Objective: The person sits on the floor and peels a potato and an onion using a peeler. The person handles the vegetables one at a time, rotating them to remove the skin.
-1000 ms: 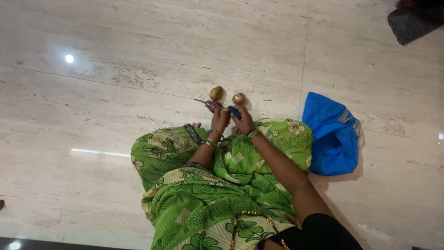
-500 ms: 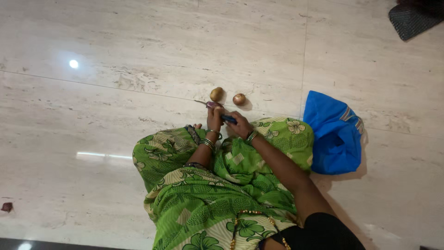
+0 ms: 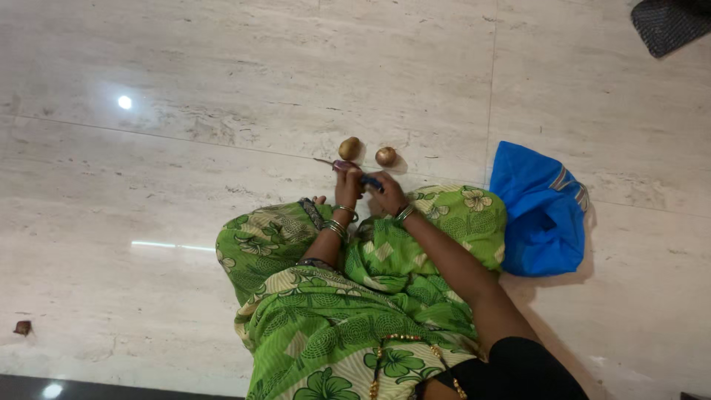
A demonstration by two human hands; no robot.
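A small brown scrap (image 3: pixel 23 327) lies on the pale marble floor (image 3: pixel 222 74) near its left edge, well apart from everything else. Toward the middle of the floor a person sits in a green flower-printed cloth (image 3: pixel 348 296) that covers the lap and knees. The left hand (image 3: pixel 346 184), with bangles at the wrist, is closed around a purple onion (image 3: pixel 342 167) whose thin dry stalk points out to the left; the onion sits low, right at the floor, just beyond the knees. The right hand (image 3: pixel 386 197) is curled around a small tool with a blue handle (image 3: pixel 372 182), most likely a knife, whose working end meets the onion between the two hands; the blade itself is too small to make out. Just past the hands, two more round things rest on the floor side by side and slightly apart: a brownish-yellow potato (image 3: pixel 349 147) directly beyond the held onion, and a golden-brown onion (image 3: pixel 385 156) to its right. Further right, touching the edge of the green cloth at the knee, a crumpled blue bag (image 3: pixel 537 211) lies on the floor. In the far right corner of the floor sits a dark mesh thing (image 3: pixel 670 26), only partly in view.
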